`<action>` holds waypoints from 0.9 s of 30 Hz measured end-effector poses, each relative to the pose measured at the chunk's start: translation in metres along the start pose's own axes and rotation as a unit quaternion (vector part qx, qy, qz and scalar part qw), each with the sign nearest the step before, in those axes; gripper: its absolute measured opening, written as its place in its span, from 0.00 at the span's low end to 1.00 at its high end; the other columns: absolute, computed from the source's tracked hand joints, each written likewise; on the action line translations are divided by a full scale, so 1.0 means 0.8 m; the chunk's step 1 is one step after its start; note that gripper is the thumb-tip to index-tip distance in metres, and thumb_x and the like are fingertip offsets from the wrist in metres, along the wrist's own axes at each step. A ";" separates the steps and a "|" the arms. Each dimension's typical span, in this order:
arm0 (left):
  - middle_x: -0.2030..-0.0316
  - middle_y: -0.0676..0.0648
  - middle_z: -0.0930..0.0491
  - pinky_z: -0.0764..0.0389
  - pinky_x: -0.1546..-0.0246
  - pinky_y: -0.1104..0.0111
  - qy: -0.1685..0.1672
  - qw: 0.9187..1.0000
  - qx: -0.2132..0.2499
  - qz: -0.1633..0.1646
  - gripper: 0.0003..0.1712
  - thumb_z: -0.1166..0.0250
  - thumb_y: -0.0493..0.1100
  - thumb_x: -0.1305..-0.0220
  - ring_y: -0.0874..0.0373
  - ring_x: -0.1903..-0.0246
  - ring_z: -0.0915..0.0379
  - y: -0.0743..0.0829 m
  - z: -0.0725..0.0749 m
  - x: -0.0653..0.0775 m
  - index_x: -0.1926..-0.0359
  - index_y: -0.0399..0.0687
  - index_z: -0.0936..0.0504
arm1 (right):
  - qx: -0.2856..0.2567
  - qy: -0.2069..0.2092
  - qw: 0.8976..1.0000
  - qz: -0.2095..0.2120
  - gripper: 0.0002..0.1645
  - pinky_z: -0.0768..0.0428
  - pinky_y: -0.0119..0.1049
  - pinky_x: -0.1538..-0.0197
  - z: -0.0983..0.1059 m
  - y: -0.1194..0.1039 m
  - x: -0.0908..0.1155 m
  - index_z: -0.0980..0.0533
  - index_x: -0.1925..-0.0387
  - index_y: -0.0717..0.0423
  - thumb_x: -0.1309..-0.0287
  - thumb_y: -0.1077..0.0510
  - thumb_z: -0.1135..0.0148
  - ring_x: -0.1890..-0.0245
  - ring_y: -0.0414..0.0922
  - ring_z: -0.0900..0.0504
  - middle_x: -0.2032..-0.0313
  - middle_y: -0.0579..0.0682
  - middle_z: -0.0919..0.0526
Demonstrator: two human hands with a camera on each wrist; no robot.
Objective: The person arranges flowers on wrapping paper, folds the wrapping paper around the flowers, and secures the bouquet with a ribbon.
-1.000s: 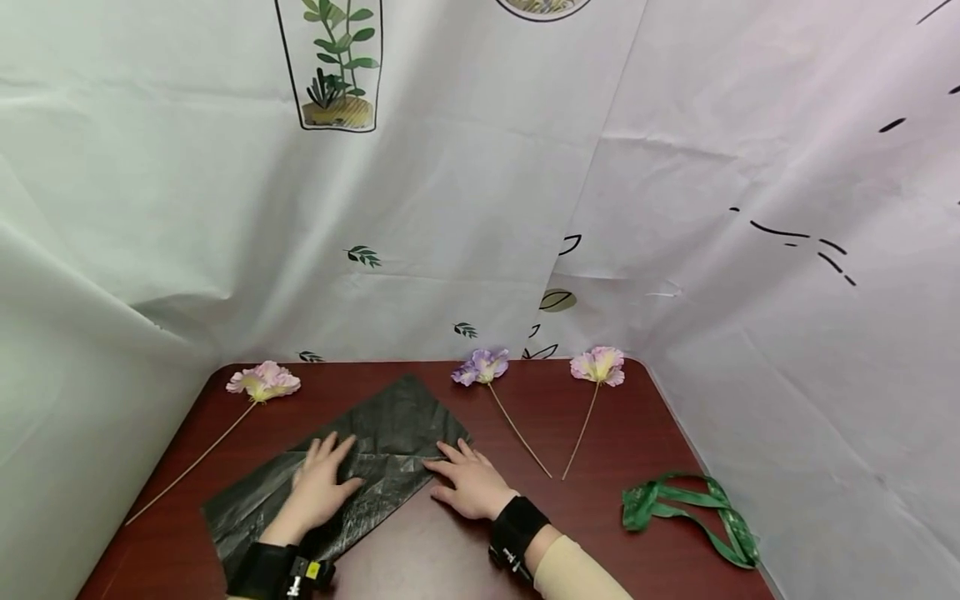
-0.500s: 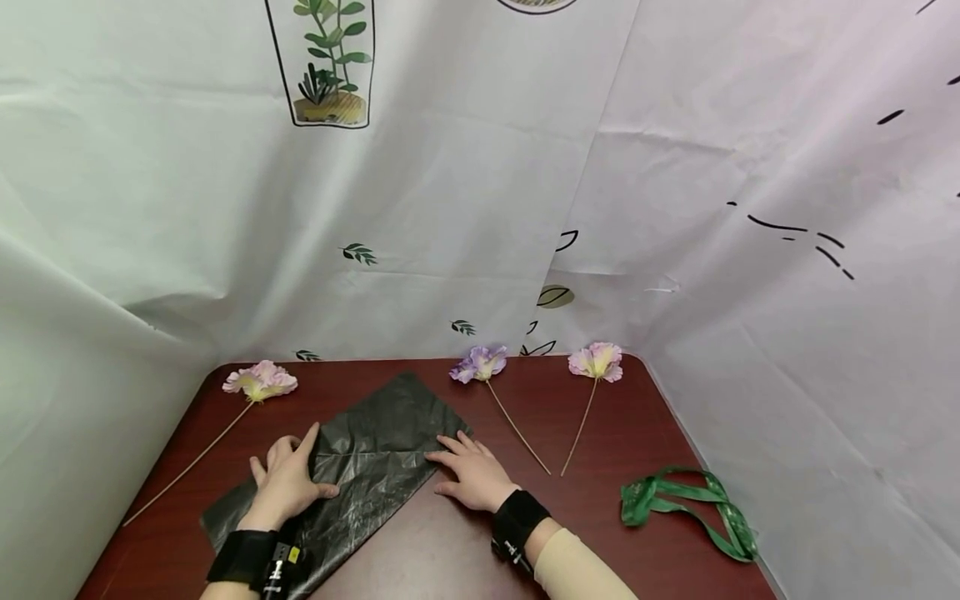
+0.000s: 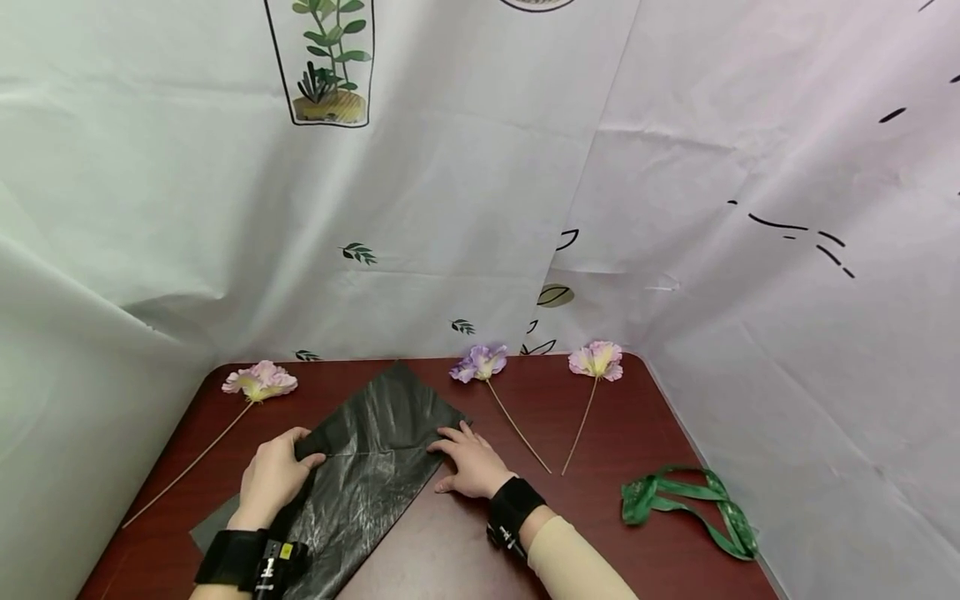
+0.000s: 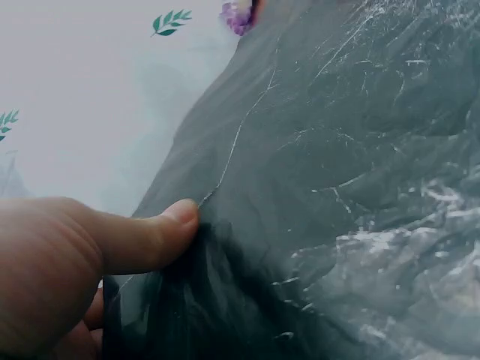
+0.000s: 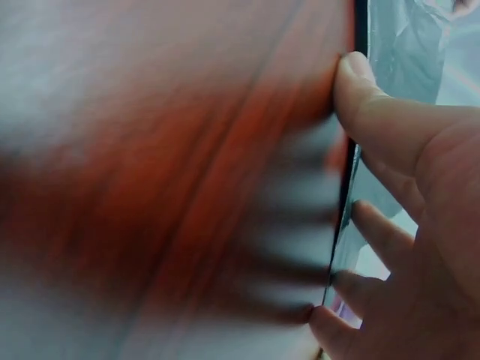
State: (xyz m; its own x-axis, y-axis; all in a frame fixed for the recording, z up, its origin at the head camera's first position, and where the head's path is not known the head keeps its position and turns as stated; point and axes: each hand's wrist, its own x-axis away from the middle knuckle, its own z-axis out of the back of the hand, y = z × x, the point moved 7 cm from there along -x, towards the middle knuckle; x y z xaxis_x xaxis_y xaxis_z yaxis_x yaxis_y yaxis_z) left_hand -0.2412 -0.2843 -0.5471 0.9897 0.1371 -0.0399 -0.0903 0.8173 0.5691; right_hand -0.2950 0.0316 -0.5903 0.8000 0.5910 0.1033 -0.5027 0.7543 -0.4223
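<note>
A thin, crinkled sheet of black wrapping paper lies slantwise on the dark red table, with a crease across it. My left hand pinches its left edge. In the left wrist view the thumb presses on top while the other fingers are mostly hidden beneath the sheet. My right hand rests at the paper's right corner with its fingers spread. Seen from the right wrist, those fingers reach down to the tabletop, beside the paper.
A pink artificial flower with a long stem lies at the left. Behind my right hand lie a purple flower and another pink flower. A green ribbon is loosely looped near the right edge. White printed cloth hangs around the table.
My left hand slid left off the top of the paper and now grips its left edge, which has shifted and bunched slightly. The right hand has barely moved.
</note>
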 end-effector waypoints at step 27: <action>0.30 0.34 0.20 0.21 0.66 0.69 0.240 0.955 0.073 -0.160 0.21 0.21 0.26 0.37 0.40 0.55 0.13 0.033 -0.016 0.028 0.43 0.40 0.06 | -0.005 0.009 0.996 -0.093 0.40 0.48 0.65 0.15 -0.001 -0.010 -0.016 0.35 0.13 0.47 0.15 0.38 0.42 0.12 0.66 0.53 0.12 0.62 0.47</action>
State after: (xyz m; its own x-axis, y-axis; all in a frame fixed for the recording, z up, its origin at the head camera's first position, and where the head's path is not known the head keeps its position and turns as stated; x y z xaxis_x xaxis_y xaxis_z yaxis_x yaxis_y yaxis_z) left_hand -0.2232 -0.2526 -0.5432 0.7967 0.1623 -0.5822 0.2592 0.7784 0.5717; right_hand -0.3010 0.0179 -0.5893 0.8848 0.4358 0.1648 -0.3419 0.8476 -0.4059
